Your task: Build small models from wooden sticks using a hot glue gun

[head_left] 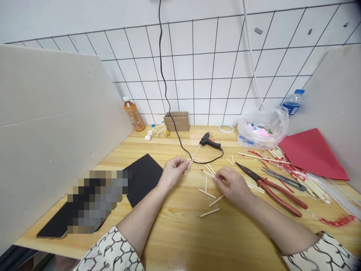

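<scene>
A honey-toned wooden bench (pixel 175 241) runs up to a white tiled wall (pixel 203 64) with black grid lines. At the back sit an open brown cardboard box (pixel 176 121) and a crumpled clear plastic bag (pixel 262 128) holding pink and blue pieces. Short, pale wooden sticks (pixel 208 199) lie scattered between the hands. The left hand (pixel 172 173) is curled just beside a longer wooden stick (pixel 192 162). The right hand's fingers (pixel 218 178) close at a thin red-tipped wooden stick (pixel 207 172); neither grip can be made out. Red-handled metal cutters (pixel 282 195) lie near the right hand (pixel 232 184).
</scene>
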Action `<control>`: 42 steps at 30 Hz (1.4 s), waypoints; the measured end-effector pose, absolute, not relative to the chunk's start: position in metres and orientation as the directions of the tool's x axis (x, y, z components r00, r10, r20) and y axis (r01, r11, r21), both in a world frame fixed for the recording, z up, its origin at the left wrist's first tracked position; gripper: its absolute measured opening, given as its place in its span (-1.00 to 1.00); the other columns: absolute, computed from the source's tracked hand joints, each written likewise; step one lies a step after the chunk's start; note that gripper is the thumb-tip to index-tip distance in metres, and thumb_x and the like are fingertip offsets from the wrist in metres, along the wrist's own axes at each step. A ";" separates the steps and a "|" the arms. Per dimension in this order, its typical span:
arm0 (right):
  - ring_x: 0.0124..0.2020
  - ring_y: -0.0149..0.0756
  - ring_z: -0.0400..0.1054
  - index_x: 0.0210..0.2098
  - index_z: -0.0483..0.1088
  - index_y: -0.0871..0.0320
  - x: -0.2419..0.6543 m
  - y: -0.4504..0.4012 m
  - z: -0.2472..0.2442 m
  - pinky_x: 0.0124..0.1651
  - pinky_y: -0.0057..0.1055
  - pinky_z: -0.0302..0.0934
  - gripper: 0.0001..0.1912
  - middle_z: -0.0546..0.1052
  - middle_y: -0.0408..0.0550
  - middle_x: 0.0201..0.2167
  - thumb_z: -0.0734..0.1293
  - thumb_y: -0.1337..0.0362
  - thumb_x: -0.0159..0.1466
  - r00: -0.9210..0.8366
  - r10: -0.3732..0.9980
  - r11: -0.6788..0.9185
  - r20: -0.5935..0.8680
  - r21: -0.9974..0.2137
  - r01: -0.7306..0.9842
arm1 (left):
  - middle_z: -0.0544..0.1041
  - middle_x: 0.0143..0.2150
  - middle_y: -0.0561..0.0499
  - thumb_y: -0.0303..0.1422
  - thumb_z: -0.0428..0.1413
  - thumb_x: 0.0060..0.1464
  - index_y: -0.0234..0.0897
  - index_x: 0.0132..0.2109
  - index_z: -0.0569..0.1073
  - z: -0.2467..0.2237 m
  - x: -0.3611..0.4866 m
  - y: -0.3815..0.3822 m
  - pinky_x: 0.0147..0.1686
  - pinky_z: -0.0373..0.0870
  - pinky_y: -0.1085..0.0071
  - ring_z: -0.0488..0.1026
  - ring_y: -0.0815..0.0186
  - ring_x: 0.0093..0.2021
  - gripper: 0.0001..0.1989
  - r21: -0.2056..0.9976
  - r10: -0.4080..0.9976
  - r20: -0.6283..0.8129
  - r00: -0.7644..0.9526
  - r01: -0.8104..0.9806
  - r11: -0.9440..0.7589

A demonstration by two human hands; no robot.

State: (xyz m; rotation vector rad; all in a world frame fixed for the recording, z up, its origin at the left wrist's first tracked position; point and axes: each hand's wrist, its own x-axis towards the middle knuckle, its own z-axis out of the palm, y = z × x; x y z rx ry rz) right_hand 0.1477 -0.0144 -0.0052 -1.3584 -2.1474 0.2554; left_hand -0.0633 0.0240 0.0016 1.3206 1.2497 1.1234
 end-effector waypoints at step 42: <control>-0.11 0.17 0.26 -0.21 0.35 0.34 0.113 0.147 -0.003 -0.16 -0.06 0.08 -0.73 0.43 0.39 -0.23 0.26 0.40 0.07 0.009 0.983 0.012 0.181 -0.117 0.993 | 0.26 -0.58 0.16 -0.42 0.12 -0.20 -0.33 -0.38 0.34 -0.014 -0.059 0.033 -0.57 0.12 0.58 0.18 0.51 -0.58 -0.85 0.973 0.998 -0.053 0.040 0.226 0.043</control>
